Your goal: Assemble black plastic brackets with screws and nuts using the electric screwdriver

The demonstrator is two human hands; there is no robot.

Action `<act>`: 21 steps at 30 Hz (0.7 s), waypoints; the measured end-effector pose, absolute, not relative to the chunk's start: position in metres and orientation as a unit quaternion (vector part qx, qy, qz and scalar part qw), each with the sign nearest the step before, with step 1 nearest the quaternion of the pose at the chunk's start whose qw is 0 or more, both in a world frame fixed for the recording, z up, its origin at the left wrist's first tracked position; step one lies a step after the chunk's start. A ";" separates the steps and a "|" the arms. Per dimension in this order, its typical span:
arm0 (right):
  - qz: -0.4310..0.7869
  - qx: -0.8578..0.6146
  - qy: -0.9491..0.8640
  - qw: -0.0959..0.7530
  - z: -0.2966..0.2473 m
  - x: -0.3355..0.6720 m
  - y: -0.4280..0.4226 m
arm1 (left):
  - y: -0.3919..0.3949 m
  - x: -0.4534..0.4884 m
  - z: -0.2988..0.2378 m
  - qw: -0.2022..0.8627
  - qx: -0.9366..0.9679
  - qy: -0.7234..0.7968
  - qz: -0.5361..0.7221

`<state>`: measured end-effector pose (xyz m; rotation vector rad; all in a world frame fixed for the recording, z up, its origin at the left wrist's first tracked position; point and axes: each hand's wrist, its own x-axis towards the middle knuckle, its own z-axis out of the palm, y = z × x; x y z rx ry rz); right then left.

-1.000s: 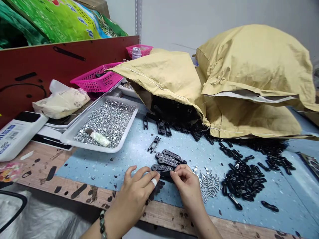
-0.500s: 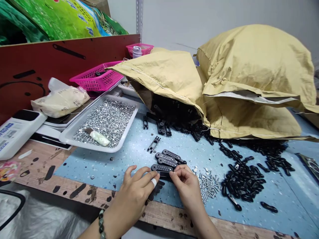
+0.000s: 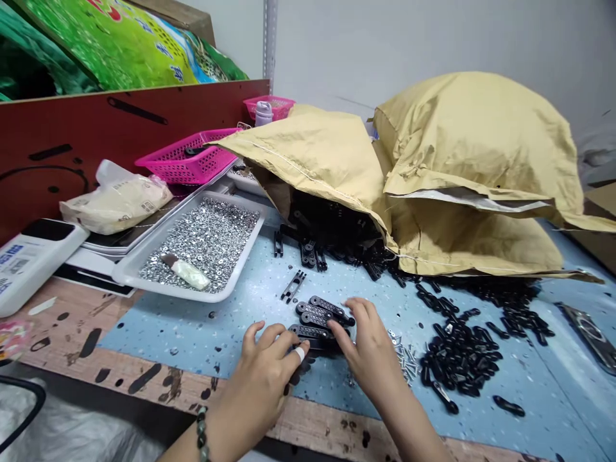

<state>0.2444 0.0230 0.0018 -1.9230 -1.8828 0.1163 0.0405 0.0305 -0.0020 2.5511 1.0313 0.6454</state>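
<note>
Several black plastic strips with textured tops (image 3: pixel 315 316) lie side by side on the blue table sheet between my hands. My left hand (image 3: pixel 267 362), with a white band on one finger, has its fingertips on the left end of the nearest strip; its thumb is hidden. My right hand (image 3: pixel 373 343) is at the strips' right ends, thumb and fingers apart. The thumb is close to the nearest strips, and the fingers are by the far one. A flat black frame-like part (image 3: pixel 292 286) lies just behind. Small silver screws (image 3: pixel 408 360) are partly covered by my right hand.
To the right is a pile of small black parts (image 3: pixel 462 356). Paper sacks (image 3: pixel 327 144) stand behind, one spilling black parts (image 3: pixel 332 234). At left are a white tray (image 3: pixel 231 285) of small metal pieces, a pink basket (image 3: pixel 187 163) and a white device (image 3: pixel 36 260).
My right hand has opened from a pinch at the front strip's right end, its fingers reaching farther back. My left hand stays at the left end. The camera view has shifted slightly.
</note>
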 end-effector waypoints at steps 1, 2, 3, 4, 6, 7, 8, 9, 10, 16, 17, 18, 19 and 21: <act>0.049 -0.670 -0.702 0.238 0.000 0.243 0.028 | 0.030 0.038 -0.001 0.163 0.886 0.367 0.231; 0.064 -0.647 -0.720 0.242 -0.003 0.241 0.032 | 0.030 0.035 0.001 0.170 0.880 0.376 0.236; 0.083 -0.631 -0.734 0.237 -0.006 0.237 0.035 | 0.030 0.031 0.003 0.181 0.872 0.387 0.239; 0.101 -0.622 -0.741 0.231 -0.009 0.233 0.036 | 0.030 0.027 0.006 0.197 0.863 0.398 0.242; 0.118 -0.605 -0.750 0.242 -0.008 0.225 0.031 | 0.029 0.018 0.012 0.241 0.842 0.417 0.244; 0.121 -0.590 -0.754 0.261 -0.004 0.220 0.027 | 0.029 0.015 0.014 0.266 0.831 0.424 0.245; 0.128 -0.571 -0.760 0.283 0.003 0.216 0.022 | 0.028 0.012 0.016 0.288 0.820 0.429 0.245; 0.144 -0.547 -0.769 0.298 0.011 0.212 0.017 | 0.028 0.011 0.017 0.305 0.814 0.430 0.244; 0.165 -0.522 -0.780 0.304 0.020 0.209 0.013 | 0.028 0.010 0.017 0.313 0.811 0.429 0.245; 0.291 -0.511 -0.726 0.355 0.041 0.206 0.000 | 0.023 0.007 0.016 0.314 0.787 0.440 0.297; 0.303 -0.545 -0.677 0.391 0.036 0.208 -0.002 | 0.022 0.005 0.015 0.304 0.785 0.446 0.303; 0.317 -0.577 -0.626 0.419 0.030 0.211 -0.004 | 0.021 0.003 0.013 0.282 0.795 0.446 0.301; 0.337 -0.601 -0.580 0.435 0.023 0.214 -0.006 | 0.020 0.001 0.010 0.250 0.815 0.435 0.290; 0.389 -0.624 -0.514 0.442 0.009 0.215 -0.009 | 0.017 0.000 0.004 0.180 0.864 0.398 0.250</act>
